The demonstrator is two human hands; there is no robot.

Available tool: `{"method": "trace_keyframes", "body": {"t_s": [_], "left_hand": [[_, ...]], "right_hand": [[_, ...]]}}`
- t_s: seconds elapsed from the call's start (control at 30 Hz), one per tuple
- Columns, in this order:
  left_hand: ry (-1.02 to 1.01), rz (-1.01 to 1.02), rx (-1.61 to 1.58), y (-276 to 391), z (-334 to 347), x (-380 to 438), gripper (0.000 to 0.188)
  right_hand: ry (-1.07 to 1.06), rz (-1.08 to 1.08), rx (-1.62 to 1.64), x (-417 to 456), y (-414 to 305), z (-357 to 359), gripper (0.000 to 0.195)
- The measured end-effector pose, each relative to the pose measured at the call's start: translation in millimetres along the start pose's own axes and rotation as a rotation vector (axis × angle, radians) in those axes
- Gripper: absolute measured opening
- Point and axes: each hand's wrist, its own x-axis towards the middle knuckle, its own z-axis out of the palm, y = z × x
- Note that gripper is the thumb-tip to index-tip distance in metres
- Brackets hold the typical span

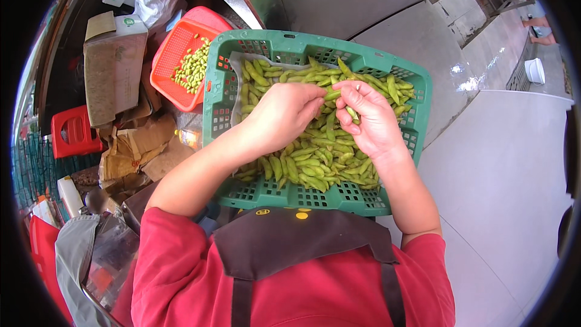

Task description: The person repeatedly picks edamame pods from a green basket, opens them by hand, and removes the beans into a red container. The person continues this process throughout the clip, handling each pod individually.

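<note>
A green plastic crate (272,41) stands before me, filled with green soybean pods (313,163) on a pale liner. Above the heap, my left hand (286,111) has its fingertips pinched at one end of a soybean pod (332,96). My right hand (374,120) grips the other end between thumb and finger. Another pod or empty shell (352,114) is tucked under the curled fingers of that right hand. Left of the crate, a red plastic basket (169,70) holds shelled green beans (193,66).
Cardboard boxes (115,63), torn cardboard (131,150) and a red plastic stool (75,131) crowd the left side. A bottle with a yellow label (188,138) lies against the crate. Grey floor tiles (490,181) extend rightward to a white bucket (534,71); another person's limbs (542,32) show beyond.
</note>
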Motion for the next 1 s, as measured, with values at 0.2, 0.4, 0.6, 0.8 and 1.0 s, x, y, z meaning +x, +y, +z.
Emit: {"method": "trace_keyframes", "body": {"t_s": [0.2,0.4,0.6,0.8,1.0], "left_hand": [[-0.150,-0.058,-0.105,1,2,0,0.020],[-0.132,-0.084,-0.260,1,13,-5,0.022],[-0.396,-0.413,-1.029,0,4,-5,0.024],[-0.043,0.092,-0.177,-7,9,-7,0.014],[0.228,0.312,0.585,5,8,-7,0.005]], "right_hand": [[0.022,-0.042,-0.101,0,3,1,0.015],[-0.073,-0.028,-0.094,0,1,-5,0.016],[-0.296,-0.057,0.064,2,5,-13,0.020],[-0.230,-0.092,-0.096,-1,5,-4,0.024],[-0.046,-0.028,-0.049,-4,8,14,0.025]]}}
